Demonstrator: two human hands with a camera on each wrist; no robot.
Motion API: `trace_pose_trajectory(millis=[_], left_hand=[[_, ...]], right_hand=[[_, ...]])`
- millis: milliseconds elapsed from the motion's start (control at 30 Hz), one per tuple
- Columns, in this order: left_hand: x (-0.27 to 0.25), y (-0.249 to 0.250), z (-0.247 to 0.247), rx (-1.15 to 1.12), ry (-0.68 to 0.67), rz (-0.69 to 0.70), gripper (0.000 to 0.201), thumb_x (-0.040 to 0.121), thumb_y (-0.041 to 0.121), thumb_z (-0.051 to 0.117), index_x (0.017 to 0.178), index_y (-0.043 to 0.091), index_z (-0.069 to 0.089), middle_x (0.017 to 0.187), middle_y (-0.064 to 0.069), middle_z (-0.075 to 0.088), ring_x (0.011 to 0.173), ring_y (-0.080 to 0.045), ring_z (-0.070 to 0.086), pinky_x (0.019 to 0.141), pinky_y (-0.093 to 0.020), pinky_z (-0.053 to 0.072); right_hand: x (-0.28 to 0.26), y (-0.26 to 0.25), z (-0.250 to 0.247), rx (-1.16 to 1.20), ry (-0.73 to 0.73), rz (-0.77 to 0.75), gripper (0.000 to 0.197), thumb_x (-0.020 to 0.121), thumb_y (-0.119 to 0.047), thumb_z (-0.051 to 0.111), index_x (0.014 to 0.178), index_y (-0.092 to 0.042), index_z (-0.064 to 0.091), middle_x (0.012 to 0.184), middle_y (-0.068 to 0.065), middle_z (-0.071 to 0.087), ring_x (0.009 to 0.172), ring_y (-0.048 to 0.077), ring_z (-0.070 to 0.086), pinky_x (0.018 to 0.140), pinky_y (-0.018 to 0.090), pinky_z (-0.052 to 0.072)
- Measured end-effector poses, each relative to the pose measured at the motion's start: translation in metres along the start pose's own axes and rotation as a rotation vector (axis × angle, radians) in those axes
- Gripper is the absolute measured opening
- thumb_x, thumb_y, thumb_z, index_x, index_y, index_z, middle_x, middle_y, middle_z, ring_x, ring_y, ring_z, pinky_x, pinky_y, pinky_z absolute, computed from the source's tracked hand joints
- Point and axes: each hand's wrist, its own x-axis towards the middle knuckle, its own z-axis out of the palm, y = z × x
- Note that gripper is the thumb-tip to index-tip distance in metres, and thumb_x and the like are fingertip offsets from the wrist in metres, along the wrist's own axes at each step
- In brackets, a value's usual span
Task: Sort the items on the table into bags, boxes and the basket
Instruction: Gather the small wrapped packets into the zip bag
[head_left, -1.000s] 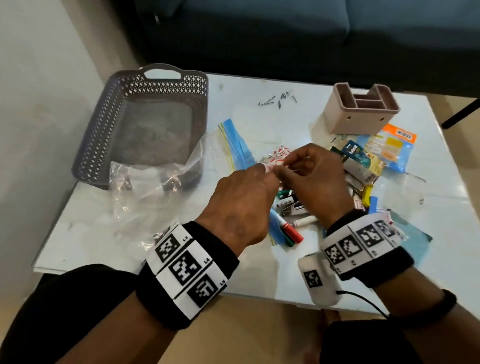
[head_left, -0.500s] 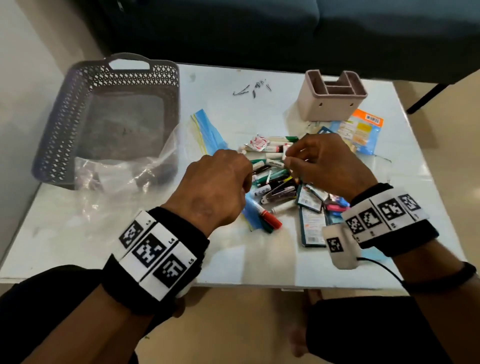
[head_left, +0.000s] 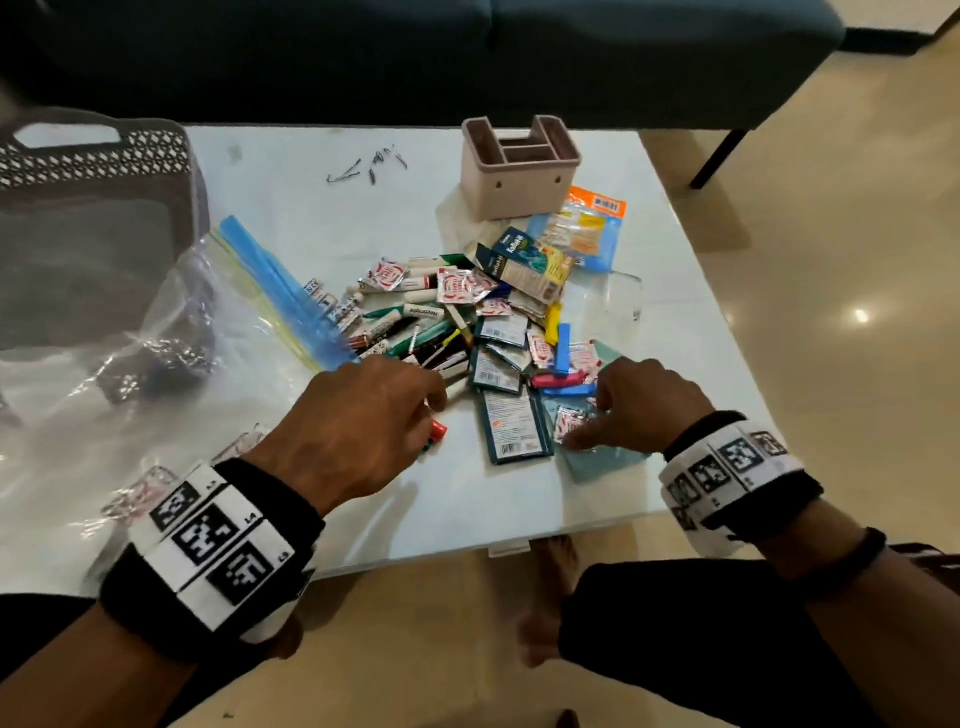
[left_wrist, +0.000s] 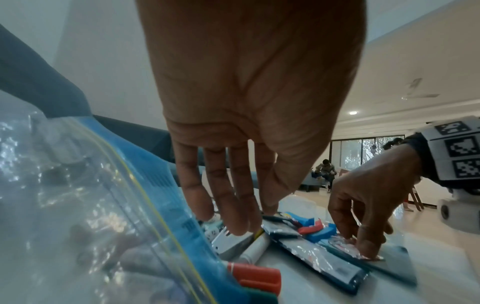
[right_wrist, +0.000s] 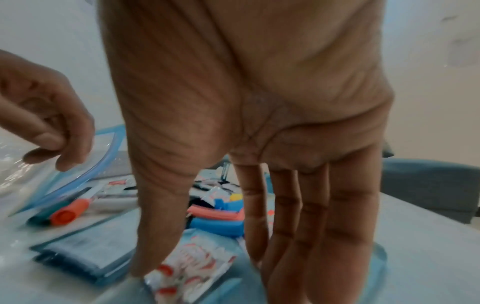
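Note:
A pile of markers, sachets and packets (head_left: 457, 322) lies mid-table. My left hand (head_left: 436, 402) reaches down at its near left, straight fingers (left_wrist: 233, 222) touching the markers and a white item, holding nothing. A red-capped marker (head_left: 439, 431) (left_wrist: 254, 275) lies just under it. My right hand (head_left: 584, 436) is at the pile's near right. Its thumb and straight fingers (right_wrist: 283, 236) stand either side of a red-and-white sachet (right_wrist: 192, 273) (head_left: 569, 421), touching it as it lies on a flat teal bag (head_left: 608, 457). A grey basket (head_left: 104, 150), a clear zip bag (head_left: 156, 338) and a pink organiser box (head_left: 519, 176) stand by.
Dark pins (head_left: 369, 169) lie loose at the back. An orange-and-blue package (head_left: 587, 228) sits right of the box. Dark teal packets (head_left: 514, 426) lie between my hands. Paper clips (head_left: 140, 488) show through the clear bag. A dark sofa (head_left: 467, 52) stands behind the table.
My hands, close together over the pile before, have parted and come toward me. The right dropped onto the near sachet; the left lowered onto the markers.

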Motion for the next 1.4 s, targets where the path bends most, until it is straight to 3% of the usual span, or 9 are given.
trace_pose_trajectory(millis=[200,400,533,633,733,900,1067,1300,1400], left_hand=[[0.009,-0.002,0.021,-0.094,-0.034,0.002,0.015,0.094,0.037,0.06,0.106,0.037,0.068,0.094,0.015,0.071,0.084,-0.008,0.065,0.071,-0.037,0.058],[0.012,0.012,0.027,-0.355,-0.015,0.026,0.033,0.096,0.053,0.059,0.119,0.032,0.07,0.096,0.015,0.072,0.079,0.0,0.067,0.076,-0.03,0.059],[0.016,0.027,0.025,-0.609,0.034,-0.006,0.028,0.096,0.051,0.061,0.112,0.031,0.073,0.093,0.016,0.074,0.077,0.001,0.069,0.062,-0.01,0.049],[0.018,0.03,0.022,-0.686,0.052,-0.027,0.015,0.097,0.036,0.067,0.096,0.025,0.077,0.079,0.011,0.075,0.069,-0.002,0.07,0.056,-0.009,0.045],[0.018,0.026,0.02,-0.709,0.077,-0.062,0.015,0.096,0.035,0.067,0.091,0.024,0.076,0.075,0.011,0.075,0.062,-0.002,0.068,0.056,-0.02,0.055],[0.018,0.02,0.017,-0.741,0.131,-0.123,0.014,0.094,0.036,0.07,0.093,0.023,0.077,0.076,0.009,0.077,0.064,-0.017,0.074,0.064,-0.045,0.063],[0.018,0.02,0.017,-0.712,0.151,-0.161,0.012,0.092,0.031,0.074,0.095,0.021,0.078,0.075,0.006,0.077,0.065,-0.019,0.075,0.065,-0.045,0.063],[0.019,0.017,0.013,-0.67,0.196,-0.144,0.014,0.091,0.033,0.074,0.102,0.025,0.079,0.088,0.016,0.075,0.075,0.004,0.071,0.068,-0.016,0.06],[0.02,0.016,0.012,-0.667,0.215,-0.155,0.015,0.092,0.033,0.074,0.103,0.024,0.079,0.088,0.015,0.075,0.074,0.004,0.071,0.07,-0.019,0.06]], right_hand=[[0.003,-0.009,0.009,0.01,0.011,-0.05,0.051,0.079,-0.053,0.08,0.11,-0.02,0.058,0.112,0.005,0.06,0.107,0.028,0.061,0.081,0.035,0.046],[-0.002,-0.009,-0.014,0.377,-0.143,-0.296,0.026,0.079,-0.036,0.086,0.083,-0.017,0.069,0.08,0.0,0.074,0.07,0.018,0.07,0.057,0.025,0.053],[-0.017,-0.027,-0.032,0.748,-0.21,-0.498,0.021,0.081,-0.016,0.085,0.094,-0.006,0.073,0.081,0.005,0.079,0.068,0.014,0.073,0.066,0.027,0.06],[-0.016,-0.027,-0.038,0.776,-0.218,-0.522,0.028,0.077,-0.015,0.088,0.095,-0.004,0.071,0.084,0.008,0.079,0.071,0.017,0.073,0.07,0.03,0.06],[-0.007,-0.006,-0.044,0.685,-0.206,-0.446,0.03,0.074,-0.02,0.09,0.095,-0.01,0.073,0.086,0.006,0.079,0.074,0.021,0.074,0.069,0.031,0.06],[0.025,0.029,-0.028,0.219,0.212,-0.001,0.034,0.075,-0.04,0.088,0.094,-0.021,0.067,0.105,0.005,0.07,0.092,0.023,0.065,0.08,0.035,0.053],[0.043,0.02,-0.007,0.14,0.104,0.089,0.056,0.07,-0.054,0.087,0.107,-0.019,0.064,0.107,0.006,0.065,0.099,0.027,0.063,0.083,0.04,0.054],[0.05,0.016,-0.007,0.154,0.116,0.114,0.048,0.073,-0.035,0.087,0.109,-0.016,0.062,0.109,0.01,0.065,0.099,0.031,0.064,0.081,0.038,0.051],[0.046,0.023,-0.019,0.209,0.169,0.138,0.042,0.074,-0.027,0.087,0.108,-0.016,0.065,0.109,0.011,0.066,0.1,0.032,0.064,0.083,0.039,0.052]])
